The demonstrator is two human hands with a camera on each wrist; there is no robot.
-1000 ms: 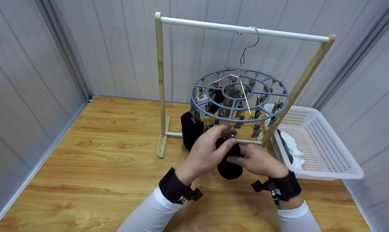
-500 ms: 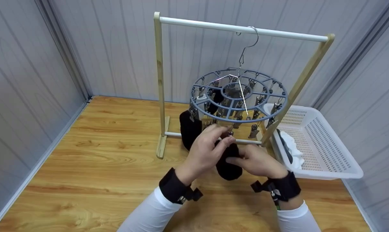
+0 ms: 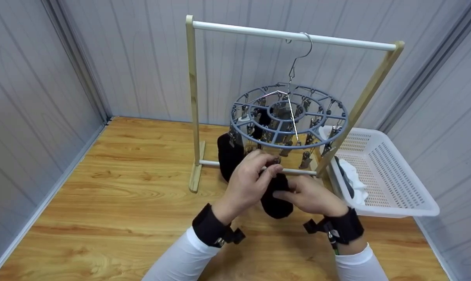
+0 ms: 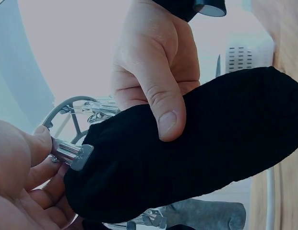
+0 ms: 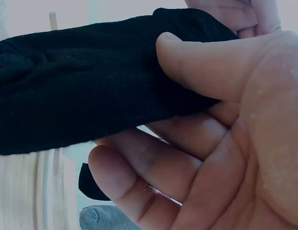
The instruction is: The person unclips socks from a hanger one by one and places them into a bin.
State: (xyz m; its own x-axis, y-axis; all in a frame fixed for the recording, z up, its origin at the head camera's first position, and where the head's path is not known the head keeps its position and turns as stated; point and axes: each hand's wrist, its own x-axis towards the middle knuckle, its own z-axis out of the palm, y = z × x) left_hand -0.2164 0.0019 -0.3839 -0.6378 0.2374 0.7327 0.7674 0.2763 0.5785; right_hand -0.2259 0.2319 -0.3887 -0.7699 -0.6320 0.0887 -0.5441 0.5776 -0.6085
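Observation:
A black sock (image 3: 276,197) hangs below the front rim of the round blue-grey clip hanger (image 3: 274,144). My left hand (image 3: 247,175) pinches a metal clip (image 4: 74,154) between thumb and fingers, and the clip's jaws lie over the sock's end in the left wrist view. With thumb on one face and fingers behind, my right hand (image 3: 313,195) grips the middle of the sock. Another black sock (image 3: 229,156) hangs from the hanger's left side, and further back there is more black cloth (image 3: 261,121). A grey sock (image 4: 206,214) shows beneath the held one in the left wrist view.
The hanger hooks over the white top bar (image 3: 255,30) of a wooden-legged rack (image 3: 193,97). Several metal clips dangle around its rings. At right stands a white plastic basket (image 3: 411,175) holding white cloth (image 3: 354,181) and a dark grey piece (image 3: 345,177). Panel walls surround the wooden tabletop (image 3: 122,187).
My left hand has shifted slightly left, with its thumb higher and off the sock's face. The hanger and sock have swung slightly left; my right hand keeps its grip.

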